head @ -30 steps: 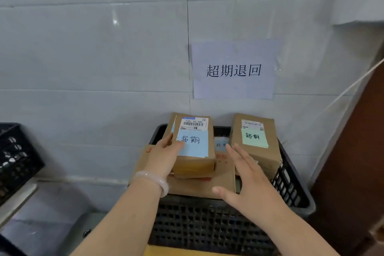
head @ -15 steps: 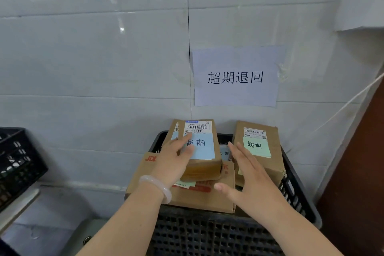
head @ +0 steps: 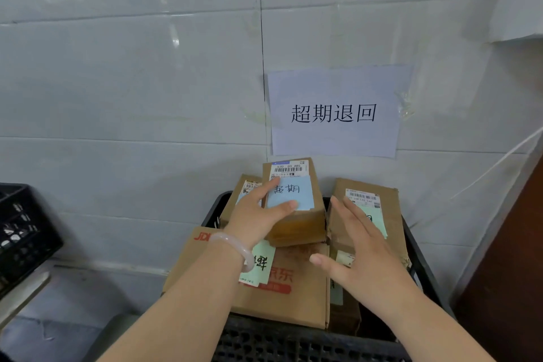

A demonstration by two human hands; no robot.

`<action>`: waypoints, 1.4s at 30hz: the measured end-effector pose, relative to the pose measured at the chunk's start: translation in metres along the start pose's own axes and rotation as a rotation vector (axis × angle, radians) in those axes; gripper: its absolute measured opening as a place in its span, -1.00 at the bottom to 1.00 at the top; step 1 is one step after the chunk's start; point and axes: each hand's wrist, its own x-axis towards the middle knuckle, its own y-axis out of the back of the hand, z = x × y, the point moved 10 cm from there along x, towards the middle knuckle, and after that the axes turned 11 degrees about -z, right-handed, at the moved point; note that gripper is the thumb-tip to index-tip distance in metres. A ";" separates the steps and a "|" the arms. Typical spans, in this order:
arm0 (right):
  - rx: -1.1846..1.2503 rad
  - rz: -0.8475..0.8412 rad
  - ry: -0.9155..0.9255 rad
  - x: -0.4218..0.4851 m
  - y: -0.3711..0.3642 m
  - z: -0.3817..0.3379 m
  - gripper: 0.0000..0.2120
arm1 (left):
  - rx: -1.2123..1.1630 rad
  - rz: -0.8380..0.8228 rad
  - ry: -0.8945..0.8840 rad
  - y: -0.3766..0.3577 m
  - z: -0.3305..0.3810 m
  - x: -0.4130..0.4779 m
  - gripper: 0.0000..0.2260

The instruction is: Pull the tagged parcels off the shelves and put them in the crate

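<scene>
Trainee: Parcel check, please. Which unit is being handled, and where is it sitting?

Technician: The small parcel (head: 296,229) is sitting at the centre of the frame. It is resting on the large JD box (head: 282,300) inside the black crate (head: 293,344). It is a brown cardboard box, and clear tape is shining along its near face. A barcode label is occupying the far end of its top, and a blue note (head: 291,194) with handwritten characters is covering the near end.

Trainee: How are the hands working?

Technician: The left hand (head: 252,214) is gripping the small parcel from its left side. The thumb is lying across the near edge of the blue note and the forefinger is reaching along the top's left edge. The other fingers are hiding behind the hand. A pale bracelet (head: 235,247) is circling that wrist. The right hand (head: 361,247) is hovering open just right of the small parcel, with fingers straight and spread and the thumb pointing left. It is partly covering the green-note parcel (head: 392,214). Whether it is touching either box cannot be told.

Trainee: What is surrounding them?

Technician: A third parcel (head: 244,188) is showing behind the left hand. A wall sign (head: 333,112) is hanging above the crate.
</scene>
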 end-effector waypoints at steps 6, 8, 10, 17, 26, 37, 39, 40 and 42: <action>0.015 0.005 -0.033 0.007 0.005 0.019 -0.09 | 0.065 -0.024 0.013 -0.015 0.007 0.042 -0.42; 0.007 0.002 -0.043 0.010 0.007 0.025 -0.09 | 0.048 -0.031 0.043 -0.016 0.003 0.050 -0.44; 0.003 0.001 -0.052 0.014 0.008 0.029 -0.09 | 0.056 -0.053 0.048 -0.015 0.001 0.057 -0.47; 0.010 -0.018 -0.043 0.030 0.003 0.036 -0.08 | 0.187 -0.115 0.062 -0.001 -0.008 0.072 -0.48; 0.005 -0.028 -0.004 0.040 -0.008 0.039 -0.09 | 0.535 -0.108 0.029 -0.024 -0.008 0.072 -0.59; -0.112 -0.081 0.077 0.038 -0.017 0.023 -0.14 | 1.140 -0.115 0.146 -0.025 -0.026 0.048 -0.50; -0.128 -0.087 0.110 0.038 -0.021 0.012 -0.15 | 1.133 -0.056 0.092 -0.016 -0.022 0.029 -0.48; -0.135 -0.093 0.134 0.037 -0.024 0.005 -0.15 | 1.114 -0.016 0.061 -0.009 -0.019 0.017 -0.47; -0.140 -0.111 0.209 0.034 -0.031 -0.016 -0.14 | 1.116 0.065 0.030 0.009 -0.016 -0.013 -0.43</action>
